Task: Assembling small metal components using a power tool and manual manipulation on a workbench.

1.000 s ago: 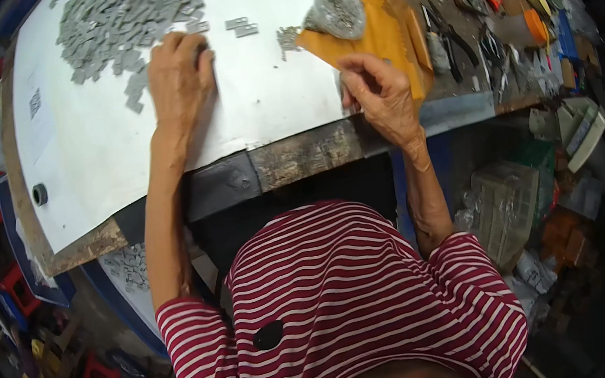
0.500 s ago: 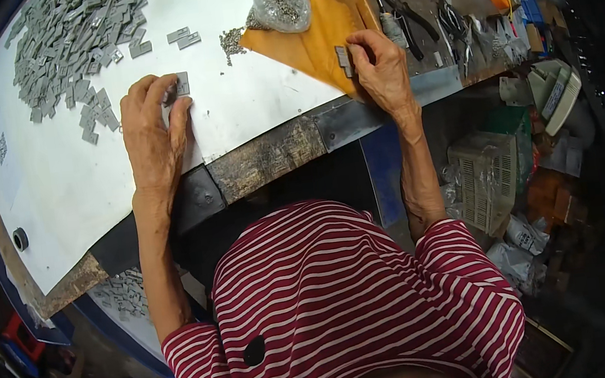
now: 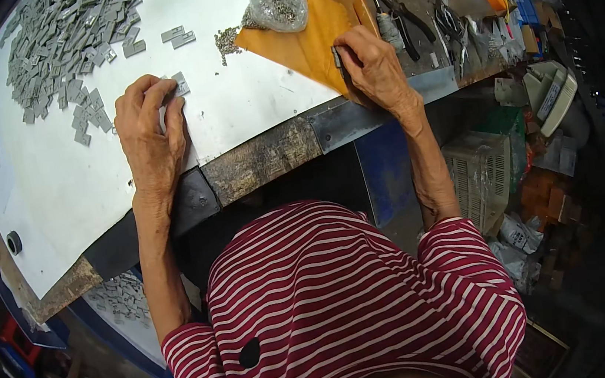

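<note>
My left hand (image 3: 151, 135) is closed, its thumb and forefinger pinching a small flat grey plate (image 3: 181, 84) over the white sheet. Off to the right, my right hand (image 3: 377, 72) grips a stack of similar grey plates (image 3: 338, 62) in its fingertips, seen edge-on at the rim of an orange-yellow envelope (image 3: 287, 53). How many plates it holds I cannot tell. Between the hands and farther back lies a small heap of tiny metal parts (image 3: 227, 41). Two loose grey plates (image 3: 182, 40) rest near it.
A large pile of grey plates (image 3: 69, 40) covers the far left of the white sheet (image 3: 58, 202). A clear bag of tiny metal parts (image 3: 278, 5) sits on the envelope. Pliers (image 3: 410, 16) and other tools crowd the right. A black ring (image 3: 14, 242) lies at the left edge.
My right hand has moved slightly left and turned its grey plates from flat face to edge. The plate at my left fingertips has tilted a little.
</note>
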Demonstrator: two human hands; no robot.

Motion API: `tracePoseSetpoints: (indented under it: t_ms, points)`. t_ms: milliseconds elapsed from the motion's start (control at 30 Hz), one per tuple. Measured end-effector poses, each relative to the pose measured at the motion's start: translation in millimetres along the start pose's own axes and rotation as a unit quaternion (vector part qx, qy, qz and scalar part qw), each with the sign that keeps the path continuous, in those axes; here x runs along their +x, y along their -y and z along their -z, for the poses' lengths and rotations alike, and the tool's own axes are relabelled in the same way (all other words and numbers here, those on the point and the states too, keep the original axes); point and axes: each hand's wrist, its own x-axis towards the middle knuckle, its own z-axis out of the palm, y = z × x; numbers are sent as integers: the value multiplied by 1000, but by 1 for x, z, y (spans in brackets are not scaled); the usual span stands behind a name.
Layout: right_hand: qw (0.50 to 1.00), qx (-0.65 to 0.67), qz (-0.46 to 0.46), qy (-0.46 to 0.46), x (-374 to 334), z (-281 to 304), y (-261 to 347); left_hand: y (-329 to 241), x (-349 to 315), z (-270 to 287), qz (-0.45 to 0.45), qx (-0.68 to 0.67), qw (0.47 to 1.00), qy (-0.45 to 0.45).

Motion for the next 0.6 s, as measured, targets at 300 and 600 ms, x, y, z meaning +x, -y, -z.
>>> tracePoseSetpoints:
  t_ms: [300,600]
  points:
    - [996,-22,62,53,5,4,-2,1,-1,-1,-1,-7,1000,-20]
    - [995,-46,83,30,7,0,-2,2,0,0,4,-13,1000,-28]
